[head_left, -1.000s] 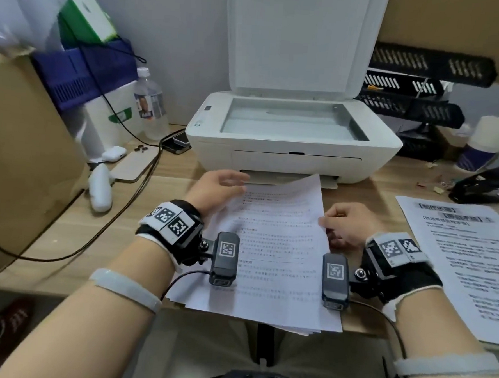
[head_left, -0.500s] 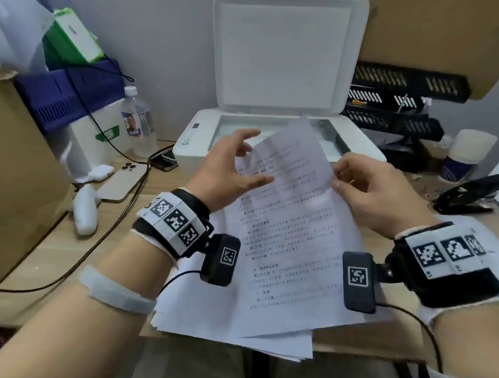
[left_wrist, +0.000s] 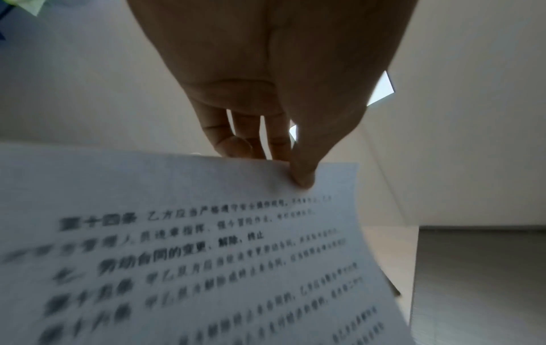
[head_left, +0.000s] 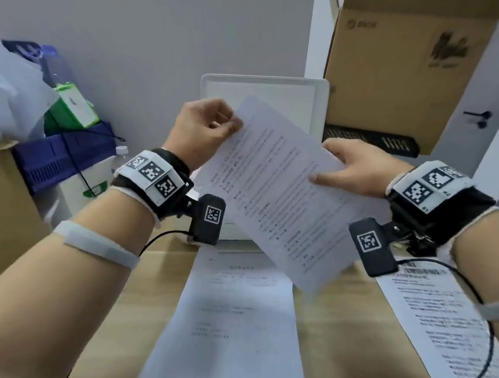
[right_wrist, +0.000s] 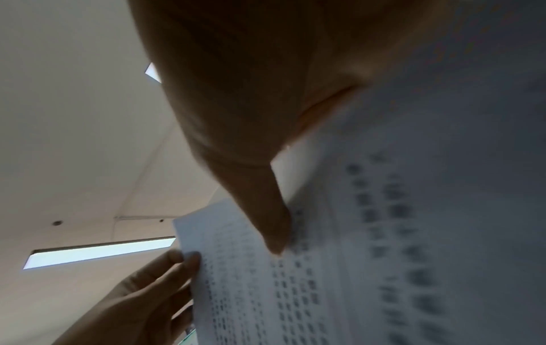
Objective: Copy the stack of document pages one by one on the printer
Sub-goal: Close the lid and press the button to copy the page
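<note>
Presently, left hand and right hand each pinch one page, tilted above the stack before the open printer.

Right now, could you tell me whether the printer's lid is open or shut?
Open: the lid stands upright behind the page held in both hands.

Head view above, wrist views close underneath.
Head camera looks forward and down; both wrist cameras face upward, sharing the page.
</note>
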